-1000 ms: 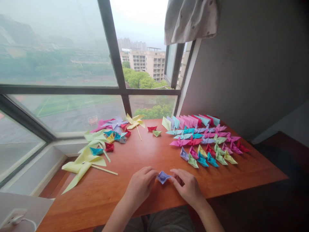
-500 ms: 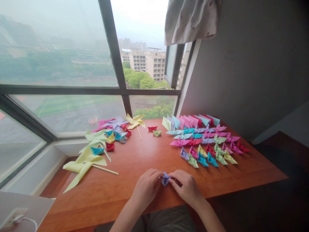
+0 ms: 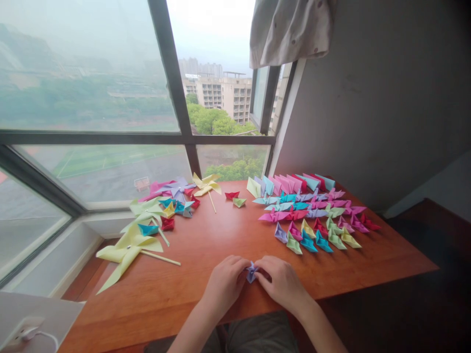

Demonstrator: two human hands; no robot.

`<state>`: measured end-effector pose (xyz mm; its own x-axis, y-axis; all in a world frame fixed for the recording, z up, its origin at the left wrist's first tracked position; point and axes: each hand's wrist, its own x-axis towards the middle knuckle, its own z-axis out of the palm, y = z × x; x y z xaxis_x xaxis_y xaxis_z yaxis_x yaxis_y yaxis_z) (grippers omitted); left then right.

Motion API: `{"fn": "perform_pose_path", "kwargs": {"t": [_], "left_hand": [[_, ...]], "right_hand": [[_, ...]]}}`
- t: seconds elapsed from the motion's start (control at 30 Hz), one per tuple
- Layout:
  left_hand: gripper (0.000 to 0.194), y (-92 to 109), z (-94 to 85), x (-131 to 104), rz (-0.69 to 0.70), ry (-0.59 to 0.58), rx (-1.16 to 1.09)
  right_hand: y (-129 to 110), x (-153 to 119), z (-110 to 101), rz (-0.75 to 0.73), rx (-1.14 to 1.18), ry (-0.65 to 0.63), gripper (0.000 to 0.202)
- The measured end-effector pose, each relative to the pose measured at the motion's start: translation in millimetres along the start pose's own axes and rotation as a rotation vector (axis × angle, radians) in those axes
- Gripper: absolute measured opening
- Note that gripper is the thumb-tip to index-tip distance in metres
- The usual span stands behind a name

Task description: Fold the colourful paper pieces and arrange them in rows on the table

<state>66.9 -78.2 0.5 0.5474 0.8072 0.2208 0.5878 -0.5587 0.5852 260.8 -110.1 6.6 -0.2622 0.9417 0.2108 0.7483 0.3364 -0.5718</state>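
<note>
A small folded purple paper piece (image 3: 251, 273) is held between both hands, near the front edge of the wooden table (image 3: 206, 245). The fingers of my left hand (image 3: 227, 283) pinch its left side. On the opposite side, my right hand (image 3: 281, 280) grips it with thumb and fingertips closed. The fingertips partly cover the paper, so its exact shape is hard to tell.
Folded paper boats (image 3: 309, 241) and paper cranes (image 3: 290, 206) stand in rows at the right. Pinwheels (image 3: 127, 250) and several small boats lie at the left. Two little boats (image 3: 239, 202) sit at the back middle, below the window.
My right hand has shifted slightly to the left, closer to my left hand. The purple paper stays between them, a little more covered at its right side.
</note>
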Motion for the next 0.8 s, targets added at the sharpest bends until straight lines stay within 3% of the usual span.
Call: {"fn": "perform_pose_path", "kwargs": {"t": [0.53, 0.8], "left_hand": [[0.012, 6.9, 0.6, 1.0, 0.011, 0.018, 0.085], [0.016, 5.1, 1.6, -0.4, 0.0, 0.023, 0.051]], "right_hand": [[-0.3, -3.1, -1.9, 0.012, 0.006, -0.013, 0.015], [-4.4, 0.8, 0.5, 0.046, -0.011, -0.032, 0.014]]}}
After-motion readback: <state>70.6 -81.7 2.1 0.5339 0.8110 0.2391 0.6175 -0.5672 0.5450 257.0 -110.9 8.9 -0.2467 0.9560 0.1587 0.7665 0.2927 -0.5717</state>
